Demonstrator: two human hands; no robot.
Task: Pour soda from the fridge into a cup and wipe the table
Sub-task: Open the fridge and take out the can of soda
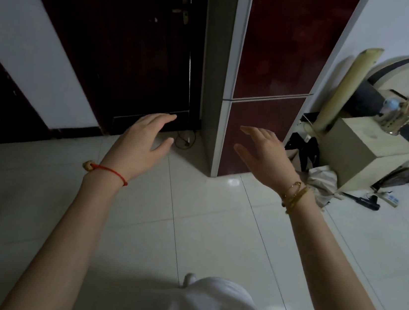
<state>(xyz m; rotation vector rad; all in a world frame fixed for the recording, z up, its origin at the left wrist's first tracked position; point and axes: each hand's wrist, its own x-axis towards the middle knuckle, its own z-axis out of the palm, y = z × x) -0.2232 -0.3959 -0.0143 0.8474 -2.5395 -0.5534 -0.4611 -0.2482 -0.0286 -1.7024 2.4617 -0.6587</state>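
A tall fridge (277, 47) with dark red doors and a grey side panel stands straight ahead, both doors shut. My left hand (142, 141) reaches forward left of its corner, fingers apart and holding nothing. My right hand (263, 154) is stretched out in front of the lower fridge door (252, 135), fingers spread, palm empty. Neither hand touches the fridge. A red string bracelet is on my left wrist and gold bangles on my right. No soda, cup or table is in view.
A dark wooden door (135, 41) is left of the fridge. To the right stand a beige cabinet (363, 147), a rolled mat (344, 90) and clutter on the floor. A power strip (391, 199) lies beside it. Pale floor tiles (201, 232) lie underfoot.
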